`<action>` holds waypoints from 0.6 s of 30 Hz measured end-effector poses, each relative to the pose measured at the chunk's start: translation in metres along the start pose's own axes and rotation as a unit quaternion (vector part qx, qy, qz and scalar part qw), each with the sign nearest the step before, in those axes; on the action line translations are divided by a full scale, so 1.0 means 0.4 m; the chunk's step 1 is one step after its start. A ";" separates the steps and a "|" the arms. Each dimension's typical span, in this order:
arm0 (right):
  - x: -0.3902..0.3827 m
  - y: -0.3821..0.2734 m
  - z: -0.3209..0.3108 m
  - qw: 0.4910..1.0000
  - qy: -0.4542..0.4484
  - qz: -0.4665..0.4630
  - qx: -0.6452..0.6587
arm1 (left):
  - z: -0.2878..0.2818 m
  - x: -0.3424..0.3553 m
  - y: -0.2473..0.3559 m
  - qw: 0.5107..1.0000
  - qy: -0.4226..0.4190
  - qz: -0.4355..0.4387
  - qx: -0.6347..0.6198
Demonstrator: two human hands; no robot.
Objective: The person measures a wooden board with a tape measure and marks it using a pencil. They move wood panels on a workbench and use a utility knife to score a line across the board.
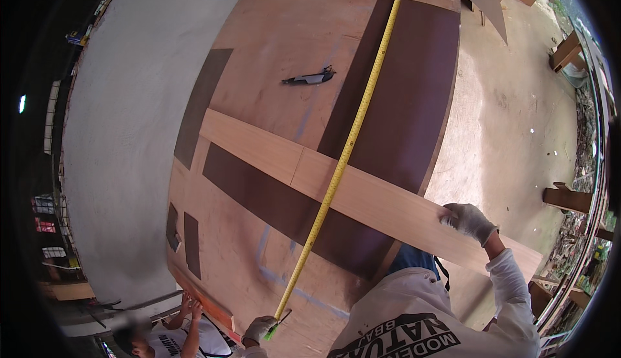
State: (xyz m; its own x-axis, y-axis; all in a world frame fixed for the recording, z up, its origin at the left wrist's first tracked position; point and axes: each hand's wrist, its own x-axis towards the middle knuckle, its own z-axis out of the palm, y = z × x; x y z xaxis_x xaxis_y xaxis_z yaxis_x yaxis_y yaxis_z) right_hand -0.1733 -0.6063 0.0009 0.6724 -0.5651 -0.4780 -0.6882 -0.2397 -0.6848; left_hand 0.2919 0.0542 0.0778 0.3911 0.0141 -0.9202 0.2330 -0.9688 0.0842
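measuring seems to be in hand: the yellow tape (352,134) is stretched across the pale plank (401,208) and brown sheet (407,99), its near end gripped in the gloved left hand (260,327); well right of it, the plank is held at its edge by the right hand (475,223); for a reading next, steadiness is probably called for
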 end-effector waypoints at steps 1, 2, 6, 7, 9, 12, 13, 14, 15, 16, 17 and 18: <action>0.001 -0.001 -0.004 1.000 -0.001 0.002 0.003 | -0.002 -0.009 0.007 1.000 -0.003 -0.010 0.002; 0.006 -0.005 -0.007 1.000 -0.007 0.001 0.010 | 0.005 -0.040 -0.001 1.000 0.006 -0.022 -0.011; 0.029 0.020 0.001 0.999 -0.026 0.028 0.000 | -0.007 -0.086 0.023 0.996 -0.025 -0.077 -0.021; 0.026 0.025 0.003 0.999 -0.023 0.024 0.003 | -0.007 -0.094 0.028 0.996 -0.027 -0.087 -0.023; 0.028 0.026 -0.004 0.999 -0.035 0.025 0.020 | 0.000 -0.104 0.029 0.992 -0.015 -0.071 -0.104; 0.028 0.014 -0.016 0.997 -0.043 0.042 0.046 | 0.017 -0.110 0.101 0.998 0.003 -0.053 -0.042; 0.035 0.007 -0.018 0.996 -0.047 0.049 0.061 | 0.012 -0.112 0.082 0.997 0.005 -0.046 -0.054; 0.041 0.006 -0.017 0.996 -0.049 0.044 0.058 | 0.011 -0.108 0.071 0.997 0.007 -0.046 -0.060; 0.045 0.007 -0.010 0.996 -0.053 0.038 0.065 | 0.014 -0.104 0.058 0.997 0.015 -0.048 -0.066; 0.052 0.010 -0.004 0.995 -0.052 0.034 0.072 | 0.017 -0.094 0.066 0.996 0.021 -0.046 -0.069; 0.058 0.015 0.006 0.996 -0.049 0.031 0.068 | 0.018 -0.089 0.071 0.996 0.021 -0.041 -0.072; 0.064 0.022 0.020 0.997 -0.039 0.035 0.051 | 0.015 -0.085 0.077 0.998 0.009 -0.045 -0.044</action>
State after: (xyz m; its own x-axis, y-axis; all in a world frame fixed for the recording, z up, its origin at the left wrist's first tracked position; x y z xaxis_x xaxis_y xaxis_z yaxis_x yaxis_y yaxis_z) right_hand -0.1599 -0.6165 -0.0220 0.6457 -0.5128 -0.5658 -0.7057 -0.1176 -0.6987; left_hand 0.2805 0.0225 0.1092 0.3806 0.1045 -0.9188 0.3443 -0.9382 0.0359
